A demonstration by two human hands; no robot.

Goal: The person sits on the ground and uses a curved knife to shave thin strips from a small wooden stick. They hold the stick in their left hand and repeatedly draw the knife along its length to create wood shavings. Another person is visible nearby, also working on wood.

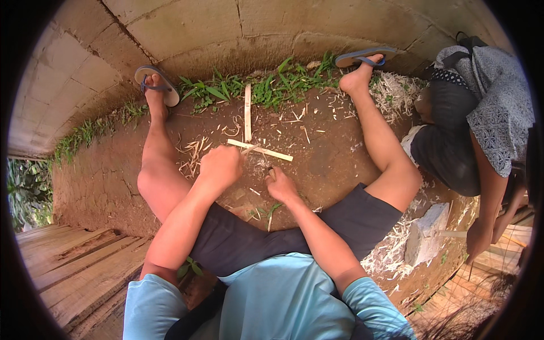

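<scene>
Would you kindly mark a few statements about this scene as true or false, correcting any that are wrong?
1. The left hand is closed, a slender stick jutting from it. True.
2. The person is wearing tall boots. False: they wear flip-flops.
3. The right hand is curled around a small handle. True.
4. A red coat covers the person's torso. False: a light blue shirt does.
5. Green plants grow along the foot of the wall. True.
</scene>
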